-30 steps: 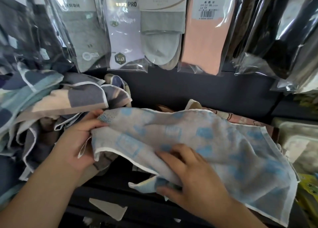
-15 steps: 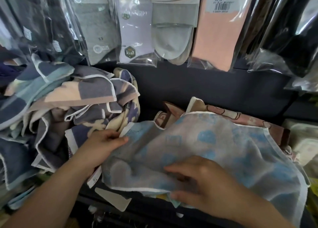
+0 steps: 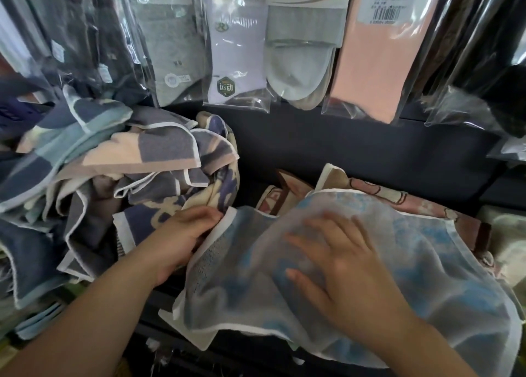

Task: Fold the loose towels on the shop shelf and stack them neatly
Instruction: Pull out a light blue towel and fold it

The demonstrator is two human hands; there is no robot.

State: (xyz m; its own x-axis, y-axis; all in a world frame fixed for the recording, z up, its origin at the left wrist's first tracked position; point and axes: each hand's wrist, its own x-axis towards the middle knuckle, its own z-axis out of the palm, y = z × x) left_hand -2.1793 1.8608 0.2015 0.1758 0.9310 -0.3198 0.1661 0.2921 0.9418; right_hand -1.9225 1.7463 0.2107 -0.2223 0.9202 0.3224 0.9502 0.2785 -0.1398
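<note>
Right hand (image 3: 341, 265), 5 o'clock: fingers spread flat on blue towel (image 3: 421, 285). The towel lies atop stack (image 3: 384, 194) at the shelf (image 3: 159, 297) front. Left hand (image 3: 182, 240), 8 o'clock: at towel hem, grip cannot be told. Loose pile (image 3: 128, 160), 10 o'clock. Risk: towel's near corner overhangs and may slide off when pressure lifts.

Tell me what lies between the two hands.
In the head view, only the blue towel, its white-hemmed left part, lies between the left hand and the right hand.

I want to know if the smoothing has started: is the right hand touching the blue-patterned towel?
Touching. The head view shows the right hand lying flat, fingers spread, on top of the blue-patterned towel.
</note>
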